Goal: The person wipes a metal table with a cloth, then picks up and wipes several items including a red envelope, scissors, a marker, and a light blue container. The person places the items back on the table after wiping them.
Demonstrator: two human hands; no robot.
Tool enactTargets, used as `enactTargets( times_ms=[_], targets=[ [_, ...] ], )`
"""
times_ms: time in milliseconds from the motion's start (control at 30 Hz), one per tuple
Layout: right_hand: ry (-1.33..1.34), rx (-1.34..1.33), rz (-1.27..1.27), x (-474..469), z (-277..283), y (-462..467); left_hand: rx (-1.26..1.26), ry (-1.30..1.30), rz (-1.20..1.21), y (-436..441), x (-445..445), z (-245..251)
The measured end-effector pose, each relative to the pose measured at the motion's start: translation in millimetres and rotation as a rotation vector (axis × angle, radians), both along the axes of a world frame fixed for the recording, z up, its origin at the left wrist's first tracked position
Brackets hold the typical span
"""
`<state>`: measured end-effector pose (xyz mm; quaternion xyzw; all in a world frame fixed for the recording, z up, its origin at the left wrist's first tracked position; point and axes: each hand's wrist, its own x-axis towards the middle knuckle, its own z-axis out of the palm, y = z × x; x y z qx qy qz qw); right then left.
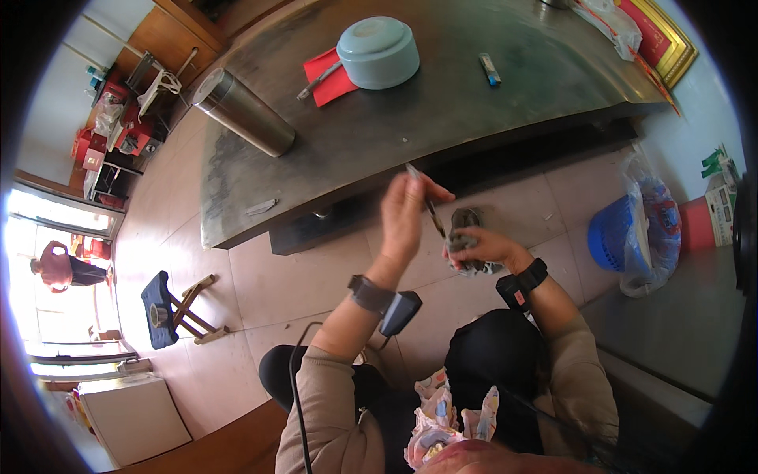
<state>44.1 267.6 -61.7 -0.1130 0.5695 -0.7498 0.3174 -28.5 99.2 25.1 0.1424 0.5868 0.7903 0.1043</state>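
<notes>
My left hand [404, 204] is closed around a slim, dark brush-like tool [436, 218], whose pale upper end sticks out above the fingers. The tool's lower end points down toward a dark shoe-like object [466, 218] with a greyish lower part. My right hand [482, 247] grips that object from the near side, and its fingers hide much of it. Whether the tool touches the object cannot be made out. Both hands are above the tiled floor, just in front of the dark table [349, 136].
On the table stand a steel flask [249, 115] and a pale blue round container [379, 56], beside a pen [318, 81] and a small blue-ended tube [490, 69]. A lined blue bin [610, 231] is at right. A folding stool [189, 308] stands left; a person [65, 265] is farther off.
</notes>
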Motion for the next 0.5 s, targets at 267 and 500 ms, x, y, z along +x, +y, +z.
enactTargets(
  times_ms=[267,500],
  targets=[
    [-0.159,-0.312,-0.364,-2.3,5.0,10.3,0.386,-0.229,-0.173,-3.2,-21.9,15.5],
    [-0.225,-0.222,-0.453,18.4,-39.3,22.2,-0.28,-0.199,-0.147,18.2,9.8,-96.6]
  ],
)
